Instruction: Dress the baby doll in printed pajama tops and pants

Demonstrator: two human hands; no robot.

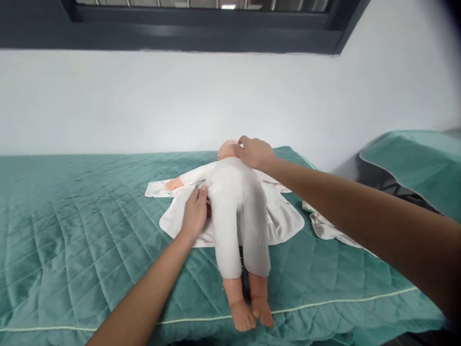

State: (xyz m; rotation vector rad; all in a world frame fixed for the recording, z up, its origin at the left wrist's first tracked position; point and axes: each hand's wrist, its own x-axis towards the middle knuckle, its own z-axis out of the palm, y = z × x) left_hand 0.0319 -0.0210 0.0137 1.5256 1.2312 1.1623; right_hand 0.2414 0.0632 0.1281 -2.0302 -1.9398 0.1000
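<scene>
A baby doll (pixel 234 187) with a white cloth body lies on its back, its bare feet pointing towards me. Spread beneath it is a small white baby shirt (pixel 176 211), its printed sleeves stretched out to both sides. The doll's arm on the left rests along one sleeve. Beside the doll's waist, my left hand (pixel 195 211) is closed, thumb and fingers at the shirt's edge; some fingertips are hidden. My right hand (pixel 255 151) is bent round the side of the doll's head and neck, touching it, and partly covers the head.
A green quilted cover (pixel 90 230) with a pale piped edge lies under everything. Another printed white cloth (pixel 327 226) lies to the right, partly behind my forearm. Behind rises a white wall (pixel 144 101) with a dark window frame (pixel 201 31). Green fabric (pixel 421 163) drapes over something dark at right.
</scene>
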